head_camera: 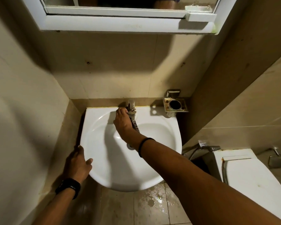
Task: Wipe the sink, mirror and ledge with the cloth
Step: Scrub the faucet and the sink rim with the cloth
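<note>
A white wall-hung sink (161,132) fills the middle of the view. My right hand (122,121) is closed on a dark patterned cloth (135,125) and presses it against the metal tap (131,105) at the back of the basin. My left hand (78,163) grips the sink's left rim, fingers curled over the edge. The drain (130,146) shows just beside my right wrist. Above, a white-framed mirror (120,2) has a white ledge (113,24) along its bottom.
A metal soap and cup holder (175,103) is fixed to the wall right of the tap. A white toilet (250,181) with a spray hose (201,148) stands at the right. The floor tiles (154,200) below the sink are wet. Beige walls close in on the left.
</note>
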